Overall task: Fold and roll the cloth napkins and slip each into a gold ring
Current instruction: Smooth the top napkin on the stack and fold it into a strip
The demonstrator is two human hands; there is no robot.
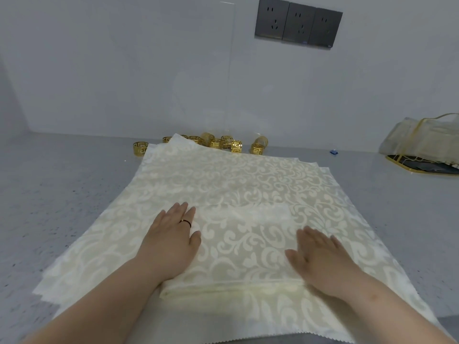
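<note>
Cream cloth with a swirly leaf pattern lies in a stack of open napkins [223, 175] on the grey bench [62, 194]. On top of the stack, near the person, sits one folded napkin [238, 244], a flat thick block. The left hand [171, 242] lies flat on its left end, fingers straight and together. The right hand [323, 256] lies flat on its right end, fingers straight and a little spread. Neither grip is closed on anything; both just press down.

I think the step now is pressing the fold flat before rolling. To do it well, push evenly with both palms, slide outward so no bumps stay, and keep the edges lined up. Then roll tight from the near edge.

The gold rings [223, 142] wait in a little heap at the far edge of the stack, by the wall. None has a napkin in it yet.
</note>
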